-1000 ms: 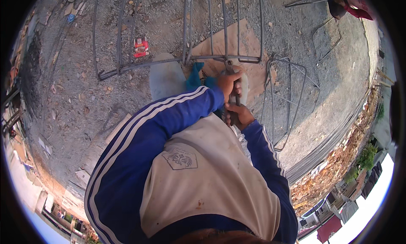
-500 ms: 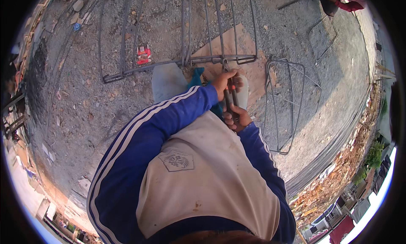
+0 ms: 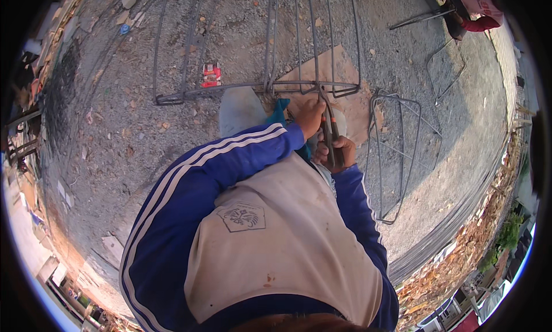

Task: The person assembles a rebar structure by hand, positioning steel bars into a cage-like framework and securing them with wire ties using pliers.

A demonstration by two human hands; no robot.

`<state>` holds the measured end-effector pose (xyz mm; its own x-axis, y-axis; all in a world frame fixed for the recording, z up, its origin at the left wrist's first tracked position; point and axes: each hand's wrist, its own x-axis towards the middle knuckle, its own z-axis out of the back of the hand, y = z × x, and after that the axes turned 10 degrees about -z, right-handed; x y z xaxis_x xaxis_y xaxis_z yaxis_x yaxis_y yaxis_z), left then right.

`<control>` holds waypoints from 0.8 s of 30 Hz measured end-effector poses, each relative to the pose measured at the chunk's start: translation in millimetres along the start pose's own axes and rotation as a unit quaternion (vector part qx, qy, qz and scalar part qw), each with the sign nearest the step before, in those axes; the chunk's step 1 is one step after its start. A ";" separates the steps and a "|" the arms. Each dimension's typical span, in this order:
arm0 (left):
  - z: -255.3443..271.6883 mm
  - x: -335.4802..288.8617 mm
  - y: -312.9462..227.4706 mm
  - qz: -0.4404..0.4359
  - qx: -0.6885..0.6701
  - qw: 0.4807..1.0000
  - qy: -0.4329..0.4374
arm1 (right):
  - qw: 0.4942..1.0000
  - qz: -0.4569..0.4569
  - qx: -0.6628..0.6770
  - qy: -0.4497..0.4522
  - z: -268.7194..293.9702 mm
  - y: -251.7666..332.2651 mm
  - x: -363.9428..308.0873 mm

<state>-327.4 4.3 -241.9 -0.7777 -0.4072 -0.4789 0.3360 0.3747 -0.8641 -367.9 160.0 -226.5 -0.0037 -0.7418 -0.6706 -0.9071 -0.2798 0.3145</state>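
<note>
Long-handled pincers (image 3: 334, 141) with dark handles and orange marks point away from me, their head at the cross bar of a steel rebar frame (image 3: 230, 87). My right hand (image 3: 344, 152) is wrapped round the handles near their ends. My left hand (image 3: 311, 117) is closed beside the pincers' head, just below the spot where a long bar meets the cross bar. What its fingers hold is hidden from view. A brown flat sheet (image 3: 353, 110) lies under this corner of the frame. Teal cloth (image 3: 279, 111) shows beside my left wrist.
Bent rebar stirrups (image 3: 401, 159) lie on the gravel to the right. A red packet (image 3: 211, 75) lies inside the frame, and a pale flat piece (image 3: 240, 110) sits left of my hands. Another person (image 3: 474, 8) in red is at the far right. Long rods (image 3: 440, 234) line the right edge.
The pincers' handles have swung from nearly together to a different angle, and my right hand has shifted with them. My left hand stays near the same bar joint. The view has shifted slightly.
</note>
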 end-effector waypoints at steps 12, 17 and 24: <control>-11.8 15.9 10.8 0.082 -0.251 0.965 -0.001 | 0.984 0.028 -0.123 -0.129 -5.5 -21.9 10.5; -11.0 23.4 17.3 0.156 -0.318 0.934 -0.054 | 0.762 0.168 -0.506 -0.368 -43.7 -15.0 -7.5; 12.9 18.8 5.7 0.074 -0.174 0.978 -0.088 | 0.997 -0.016 0.073 -0.006 -26.5 4.1 -6.7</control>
<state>-333.3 -11.9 -257.8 -0.6207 -0.4524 -0.6404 0.2131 0.6887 -0.6931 -360.4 147.7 -202.9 0.0214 -0.7270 -0.6863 -0.9582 -0.2109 0.1935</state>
